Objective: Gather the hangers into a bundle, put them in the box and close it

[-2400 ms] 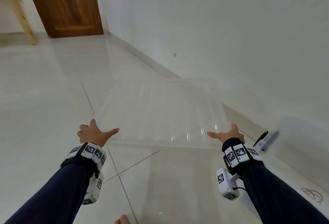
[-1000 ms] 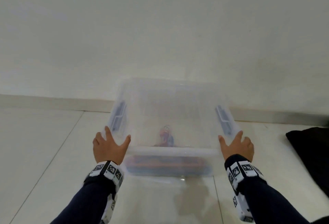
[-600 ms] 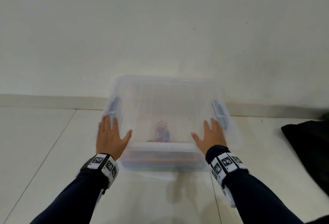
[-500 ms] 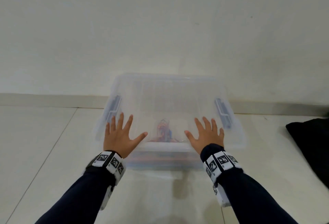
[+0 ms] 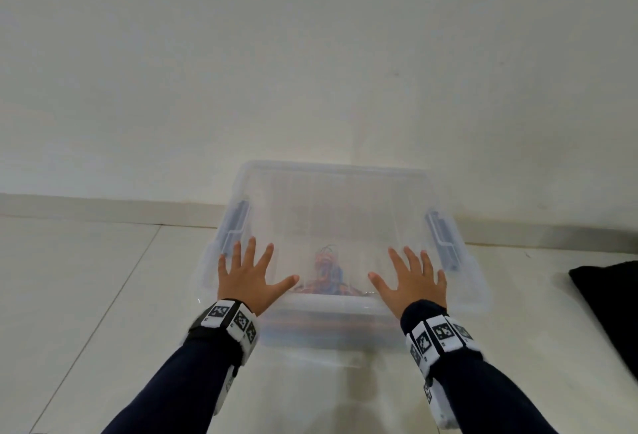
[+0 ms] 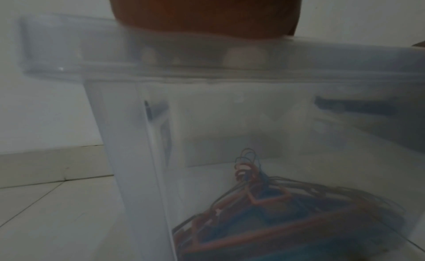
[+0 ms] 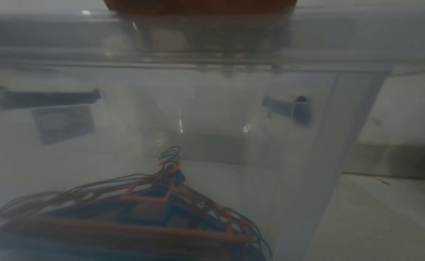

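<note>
A clear plastic box [image 5: 331,333] stands on the floor against the wall, its clear lid [image 5: 338,212] lying on top. Inside lies a bundle of orange, blue and wire hangers [image 5: 326,278] [image 6: 287,215] [image 7: 142,214]. My left hand [image 5: 250,278] presses flat on the lid's near left part, fingers spread. My right hand [image 5: 412,281] presses flat on the near right part, fingers spread too. Dark latches sit on the left side [image 5: 236,226] and right side [image 5: 442,240] of the box. In both wrist views only the palm shows above the lid's rim.
A white wall with a skirting board [image 5: 86,207] runs right behind the box. A black cloth [image 5: 611,309] lies on the pale tiled floor [image 5: 76,295] at the right edge.
Both hands carried the lid over onto the box, then slid from its near corners inward onto its top and spread their fingers flat. In the last half second they hardly moved.
</note>
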`<control>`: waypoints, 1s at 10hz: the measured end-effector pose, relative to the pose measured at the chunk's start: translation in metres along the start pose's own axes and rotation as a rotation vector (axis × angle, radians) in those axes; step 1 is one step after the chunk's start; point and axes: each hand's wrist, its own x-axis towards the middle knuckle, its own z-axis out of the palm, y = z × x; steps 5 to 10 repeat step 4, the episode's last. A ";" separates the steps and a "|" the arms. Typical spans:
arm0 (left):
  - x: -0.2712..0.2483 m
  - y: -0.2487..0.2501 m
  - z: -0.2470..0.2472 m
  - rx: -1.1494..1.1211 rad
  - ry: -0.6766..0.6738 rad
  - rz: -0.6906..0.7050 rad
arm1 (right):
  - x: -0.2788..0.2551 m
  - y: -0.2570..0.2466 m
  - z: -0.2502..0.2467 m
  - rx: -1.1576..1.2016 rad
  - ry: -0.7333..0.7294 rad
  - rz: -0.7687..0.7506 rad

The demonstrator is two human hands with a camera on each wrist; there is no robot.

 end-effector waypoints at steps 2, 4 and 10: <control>-0.008 -0.018 -0.051 -0.090 0.021 0.075 | -0.021 0.013 -0.030 0.481 0.031 0.045; -0.014 -0.109 -0.149 -0.401 0.376 -0.123 | -0.099 0.048 -0.152 1.201 0.726 -0.017; -0.014 -0.109 -0.149 -0.401 0.376 -0.123 | -0.099 0.048 -0.152 1.201 0.726 -0.017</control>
